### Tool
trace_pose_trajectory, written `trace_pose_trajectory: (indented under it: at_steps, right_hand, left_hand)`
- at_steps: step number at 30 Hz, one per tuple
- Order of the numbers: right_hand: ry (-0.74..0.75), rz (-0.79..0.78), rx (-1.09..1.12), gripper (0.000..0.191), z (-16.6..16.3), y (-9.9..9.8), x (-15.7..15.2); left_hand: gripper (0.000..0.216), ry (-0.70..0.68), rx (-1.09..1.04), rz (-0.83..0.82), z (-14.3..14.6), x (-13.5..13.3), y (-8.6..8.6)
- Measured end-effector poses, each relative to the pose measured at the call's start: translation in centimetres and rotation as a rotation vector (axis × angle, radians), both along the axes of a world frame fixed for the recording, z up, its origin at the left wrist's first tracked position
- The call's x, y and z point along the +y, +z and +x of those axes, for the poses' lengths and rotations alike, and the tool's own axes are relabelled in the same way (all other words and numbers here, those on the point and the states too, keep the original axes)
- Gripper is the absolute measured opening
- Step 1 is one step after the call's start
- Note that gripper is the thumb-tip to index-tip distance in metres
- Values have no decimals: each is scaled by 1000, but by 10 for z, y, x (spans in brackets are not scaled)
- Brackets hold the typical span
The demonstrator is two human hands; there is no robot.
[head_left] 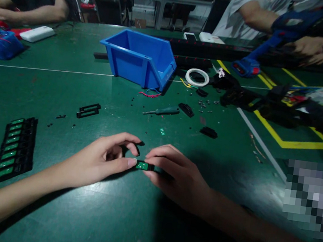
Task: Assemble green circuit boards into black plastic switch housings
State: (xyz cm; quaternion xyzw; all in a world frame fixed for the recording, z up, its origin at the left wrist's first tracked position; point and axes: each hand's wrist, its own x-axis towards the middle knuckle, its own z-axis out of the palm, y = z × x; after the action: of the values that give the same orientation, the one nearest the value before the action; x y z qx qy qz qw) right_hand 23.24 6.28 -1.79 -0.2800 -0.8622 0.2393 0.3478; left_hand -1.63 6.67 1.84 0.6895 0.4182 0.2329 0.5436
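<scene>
Between my two hands, just above the green table, is a small black plastic housing with a green circuit board (143, 166) in it. My right hand (178, 175) pinches its right end between thumb and fingers. My left hand (106, 157) has its thumb pressed on the left end of the board; its index finger arches away, the other fingers curl behind. A row of similar black housings with green boards (12, 145) lies to the left. Beyond my hands are a screwdriver (162, 111), a small loose green board (162, 131) and black plastic parts (209, 132).
A blue bin (139, 60) stands at the back, beside a white tape roll (197, 78) and scattered screws (202, 103). Two slotted black frames (88, 110) lie left of centre. Black cable bundles (276, 106) cover the right. Across the table, a co-worker's hand (310, 49) is near a blue power drill (267, 43).
</scene>
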Motion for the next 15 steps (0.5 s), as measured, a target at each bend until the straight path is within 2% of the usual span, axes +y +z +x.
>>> trace_pose_trajectory:
  at_steps: [6,15]
  right_hand:
    - [56,-21,5,19,1,4,-2]
    - [56,-18,-7,15,1,2,-2]
  left_hand:
    - [47,-60,-225,-381,6,-10,-3]
    - [38,-132,-300,-479,7,-11,-5]
